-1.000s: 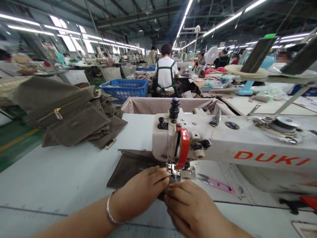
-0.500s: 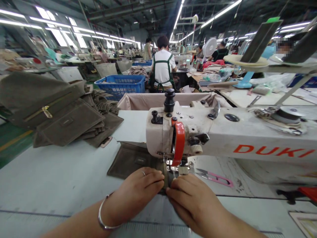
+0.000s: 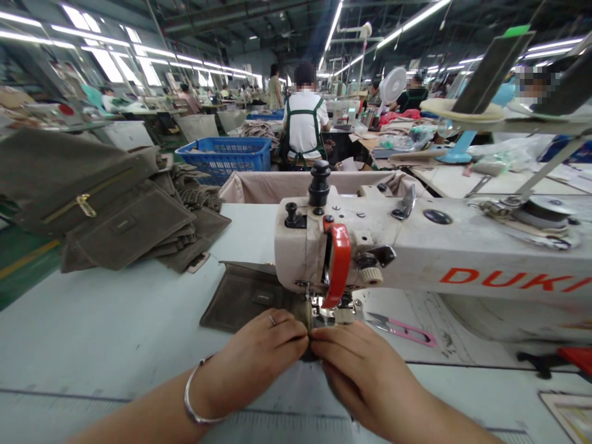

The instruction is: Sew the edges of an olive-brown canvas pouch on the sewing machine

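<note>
Head view, left hand and right hand pinching flat olive suede-like panel beneath cream sewing machine, slim pink snips beside it, floppy zippered stack left of it.

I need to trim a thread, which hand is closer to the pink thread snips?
Right. The right hand lies just in front of the pink thread snips, slightly to their left; the left hand is farther left, past the presser foot, on brown fabric.
</note>
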